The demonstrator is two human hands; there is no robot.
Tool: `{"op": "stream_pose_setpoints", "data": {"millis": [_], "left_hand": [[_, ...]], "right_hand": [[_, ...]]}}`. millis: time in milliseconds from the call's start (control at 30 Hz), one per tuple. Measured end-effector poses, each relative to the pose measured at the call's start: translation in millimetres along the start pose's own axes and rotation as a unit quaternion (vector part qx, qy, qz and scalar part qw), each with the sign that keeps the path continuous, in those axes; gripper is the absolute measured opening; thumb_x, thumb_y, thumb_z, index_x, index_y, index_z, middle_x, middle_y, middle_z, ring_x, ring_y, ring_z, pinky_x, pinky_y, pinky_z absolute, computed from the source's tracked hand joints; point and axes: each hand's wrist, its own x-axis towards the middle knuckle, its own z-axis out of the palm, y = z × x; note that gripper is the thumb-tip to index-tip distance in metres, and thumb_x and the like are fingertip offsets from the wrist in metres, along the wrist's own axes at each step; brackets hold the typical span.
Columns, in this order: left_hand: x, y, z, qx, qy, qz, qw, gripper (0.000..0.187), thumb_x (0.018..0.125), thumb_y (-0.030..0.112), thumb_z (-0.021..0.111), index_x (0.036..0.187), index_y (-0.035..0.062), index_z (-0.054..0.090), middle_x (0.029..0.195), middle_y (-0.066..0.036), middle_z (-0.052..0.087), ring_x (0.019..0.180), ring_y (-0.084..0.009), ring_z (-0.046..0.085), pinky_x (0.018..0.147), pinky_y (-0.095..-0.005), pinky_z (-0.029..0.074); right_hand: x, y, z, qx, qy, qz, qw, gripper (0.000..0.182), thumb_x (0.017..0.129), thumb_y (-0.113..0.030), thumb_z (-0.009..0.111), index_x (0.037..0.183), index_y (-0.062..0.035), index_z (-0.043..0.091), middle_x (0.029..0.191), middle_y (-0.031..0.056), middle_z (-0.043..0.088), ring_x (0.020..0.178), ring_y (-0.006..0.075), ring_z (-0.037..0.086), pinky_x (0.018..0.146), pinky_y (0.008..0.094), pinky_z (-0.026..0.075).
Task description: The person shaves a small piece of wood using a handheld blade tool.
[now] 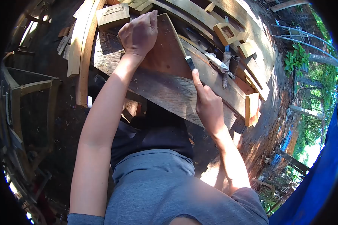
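A flat brown wooden panel [164,54] leans on the weathered plank bench [165,92] in front of me. My left hand [139,35] is closed at its upper left edge, thumb up, the fingertips hidden from view. With my right hand [209,107] I grip a narrow flat tool [191,64] with a dark shaft and a pale metal-looking end. My index finger is stretched along it, and its tip is right at the panel's right edge. The tool's exact kind I cannot tell.
Curved timber pieces [79,52] stand at the left of the bench. A wooden block [113,16] sits behind my left hand, and a notched block [226,34] lies at the back right. Wrapped tools [218,63] rest beside the panel. A chair frame [33,88] stands far left.
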Motion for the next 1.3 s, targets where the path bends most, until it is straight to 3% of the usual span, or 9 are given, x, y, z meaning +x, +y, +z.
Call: {"op": "stream_pose_setpoints", "data": {"millis": [367, 433, 567, 700, 833, 967, 1000, 1167, 1300], "left_hand": [[-4, 3, -1, 0.062, 0.020, 0.042, 0.997, 0.040, 0.103, 0.045, 0.041, 0.099, 0.0205, 0.073, 0.088, -0.002, 0.072, 0.085, -0.0249, 0.068, 0.077, -0.0406, 0.049], [-5, 2, -1, 0.057, 0.020, 0.042, 0.997, 0.040, 0.103, 0.045, 0.042, 0.099, 0.0206, 0.073, 0.089, -0.002, 0.072, 0.086, -0.0244, 0.068, 0.077, -0.0403, 0.048], [-4, 0, 0, 0.031, 0.012, 0.033, 0.999, 0.039, 0.103, 0.044, 0.042, 0.099, 0.0200, 0.073, 0.090, -0.001, 0.072, 0.087, -0.0240, 0.067, 0.078, -0.0392, 0.048], [-1, 7, -6, 0.040, -0.042, -0.005, 0.998, 0.039, 0.103, 0.043, 0.043, 0.099, 0.0191, 0.073, 0.091, -0.001, 0.072, 0.089, -0.0237, 0.068, 0.078, -0.0382, 0.048], [-6, 2, 1, 0.014, 0.032, 0.033, 0.999, 0.039, 0.102, 0.043, 0.043, 0.098, 0.0182, 0.073, 0.088, -0.003, 0.072, 0.086, -0.0241, 0.068, 0.076, -0.0391, 0.050], [-4, 2, -3, 0.031, 0.017, 0.035, 0.999, 0.037, 0.102, 0.041, 0.045, 0.093, 0.0171, 0.072, 0.085, -0.003, 0.071, 0.083, -0.0250, 0.068, 0.074, -0.0398, 0.050], [-4, 4, -7, 0.027, -0.008, 0.028, 0.999, 0.039, 0.103, 0.042, 0.043, 0.098, 0.0160, 0.072, 0.091, -0.006, 0.072, 0.087, -0.0281, 0.069, 0.076, -0.0403, 0.051], [-2, 8, -10, 0.029, -0.033, 0.007, 0.999, 0.041, 0.103, 0.043, 0.044, 0.103, 0.0143, 0.073, 0.095, -0.009, 0.073, 0.090, -0.0300, 0.069, 0.078, -0.0380, 0.052], [-4, 4, -5, 0.010, 0.002, 0.028, 1.000, 0.040, 0.103, 0.042, 0.044, 0.100, 0.0137, 0.073, 0.091, -0.009, 0.072, 0.088, -0.0299, 0.069, 0.078, -0.0378, 0.052]], "right_hand": [[-30, 25, 13, -0.071, -0.024, -0.043, 0.996, 0.080, 0.079, 0.004, 0.057, 0.152, -0.0228, 0.040, 0.072, 0.0069, 0.051, 0.054, 0.0263, 0.060, 0.049, 0.0388, 0.052], [-10, 19, 19, -0.042, 0.043, -0.052, 0.997, 0.081, 0.078, 0.004, 0.057, 0.152, -0.0226, 0.040, 0.071, 0.0068, 0.051, 0.054, 0.0262, 0.060, 0.049, 0.0386, 0.052], [31, 1, 14, -0.022, 0.063, -0.049, 0.997, 0.082, 0.077, 0.005, 0.057, 0.152, -0.0223, 0.039, 0.069, 0.0074, 0.052, 0.054, 0.0269, 0.061, 0.050, 0.0392, 0.053], [-3, 17, 12, -0.013, 0.027, -0.042, 0.999, 0.080, 0.079, 0.005, 0.057, 0.152, -0.0217, 0.039, 0.069, 0.0090, 0.053, 0.055, 0.0289, 0.062, 0.051, 0.0403, 0.054], [-5, 12, 5, -0.005, -0.020, -0.012, 1.000, 0.080, 0.079, 0.004, 0.057, 0.152, -0.0215, 0.039, 0.070, 0.0103, 0.054, 0.055, 0.0298, 0.062, 0.052, 0.0411, 0.054], [42, 8, 18, 0.022, 0.089, -0.062, 0.994, 0.081, 0.078, 0.004, 0.057, 0.152, -0.0221, 0.039, 0.073, 0.0103, 0.055, 0.055, 0.0292, 0.061, 0.051, 0.0411, 0.054], [39, 8, 17, 0.022, 0.091, -0.063, 0.994, 0.081, 0.078, 0.004, 0.057, 0.152, -0.0221, 0.039, 0.073, 0.0103, 0.055, 0.055, 0.0292, 0.061, 0.051, 0.0411, 0.054], [-16, 21, 12, -0.019, -0.007, -0.031, 0.999, 0.082, 0.078, 0.003, 0.058, 0.153, -0.0224, 0.037, 0.072, 0.0092, 0.055, 0.055, 0.0292, 0.061, 0.051, 0.0410, 0.054], [31, -3, 2, -0.031, 0.010, -0.027, 0.999, 0.079, 0.079, 0.004, 0.056, 0.152, -0.0209, 0.039, 0.071, 0.0110, 0.056, 0.057, 0.0294, 0.064, 0.051, 0.0412, 0.053]]}}
